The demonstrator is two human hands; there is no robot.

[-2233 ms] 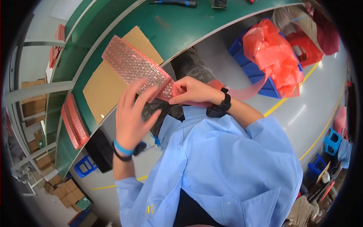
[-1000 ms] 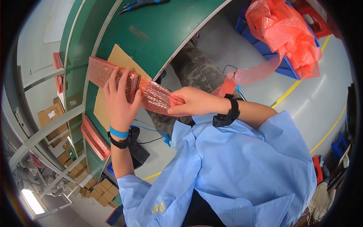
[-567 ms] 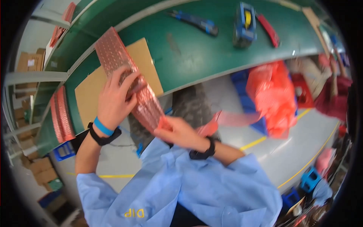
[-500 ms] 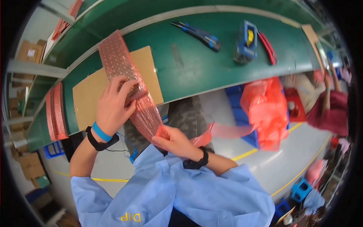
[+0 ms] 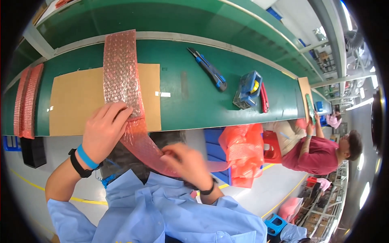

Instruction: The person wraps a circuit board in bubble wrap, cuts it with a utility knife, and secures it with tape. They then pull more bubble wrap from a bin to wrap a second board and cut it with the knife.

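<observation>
A long pink bubble-wrap strip (image 5: 120, 69) lies across a brown cardboard sheet (image 5: 77, 95) on the green workbench. Its upper part looks thicker and darker, with the contents hidden inside the wrap. My left hand (image 5: 106, 128) is closed over the strip near the bench's front edge, thumb and fingers pressed at the fold. From there the strip sags off the bench toward my right hand (image 5: 187, 164), which is closed on it and slightly blurred. Beyond that hand, the strip trails right toward a heap of pink bubble wrap (image 5: 243, 150).
Two pink-wrapped strips (image 5: 29, 101) lie at the bench's left end. A utility knife (image 5: 208, 71), a blue tape dispenser (image 5: 247, 89) and a red-handled tool (image 5: 264, 99) are on the right. Blue crates (image 5: 216, 150) stand below. A co-worker (image 5: 314, 152) sits farther right.
The view has swung right. The strip now lies straighter up the bench. My left hand has slid down it toward the front edge, and my right hand has moved away from my left.
</observation>
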